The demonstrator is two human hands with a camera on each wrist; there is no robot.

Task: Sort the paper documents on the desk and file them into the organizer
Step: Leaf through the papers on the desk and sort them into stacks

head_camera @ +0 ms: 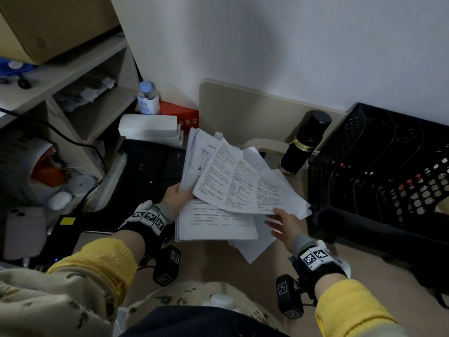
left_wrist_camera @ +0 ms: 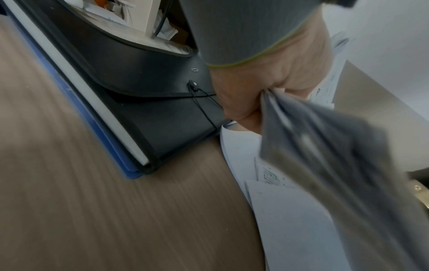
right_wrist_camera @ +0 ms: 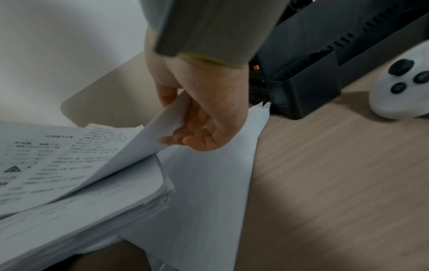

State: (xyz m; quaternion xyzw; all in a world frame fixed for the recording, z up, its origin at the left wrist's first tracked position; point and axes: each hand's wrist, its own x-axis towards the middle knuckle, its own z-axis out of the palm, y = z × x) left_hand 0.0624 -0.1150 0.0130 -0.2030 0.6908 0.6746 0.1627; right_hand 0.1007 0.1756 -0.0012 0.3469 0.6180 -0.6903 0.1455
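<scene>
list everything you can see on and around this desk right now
lifted papers: a fanned bunch, white, printed, held above the desk
paper stack: one pile, white, lying on the desk under the bunch
organizer: one, black mesh, right side of the desk
flask: one, black with a gold band, upright beside the organizer
expanding folder: one, black, left of the papers
water bottle: one, clear with a blue cap, by the wall
red box: one, behind the white boxes
cardboard box: one, brown, on top of the shelf unit
left hand: grips the lifted papers
right hand: thumb on a sheet's corner, fingers under it
</scene>
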